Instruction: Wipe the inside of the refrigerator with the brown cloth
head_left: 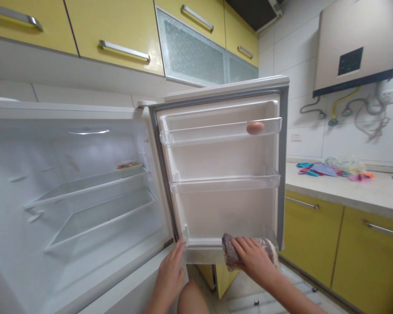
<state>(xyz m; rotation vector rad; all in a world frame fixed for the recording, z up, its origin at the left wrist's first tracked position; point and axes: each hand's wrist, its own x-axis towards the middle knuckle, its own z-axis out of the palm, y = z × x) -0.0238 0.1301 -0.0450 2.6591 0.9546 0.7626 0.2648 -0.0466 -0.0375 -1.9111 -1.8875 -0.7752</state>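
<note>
A brown, patterned cloth [229,253] is bunched under my right hand [257,258], whose fingers curl over it. I have it against the right part of the lowest clear door bin [205,256]. My left hand [172,270] is at that bin's left end, its fingers stretched out and their tips at the bin's edge beside the hinge side. Both hands are on the open fridge door [216,209]. How far the cloth reaches behind the bin's front is hidden by my right hand.
An egg [255,127] sits in the top door bin. Inside the fridge, glass shelves [98,218] span the left, one bearing a small tray [129,165]. Colourful cloths [324,169] lie on the counter [380,192] at right. Yellow cabinets [118,26] hang above; my knee [192,298] is below.
</note>
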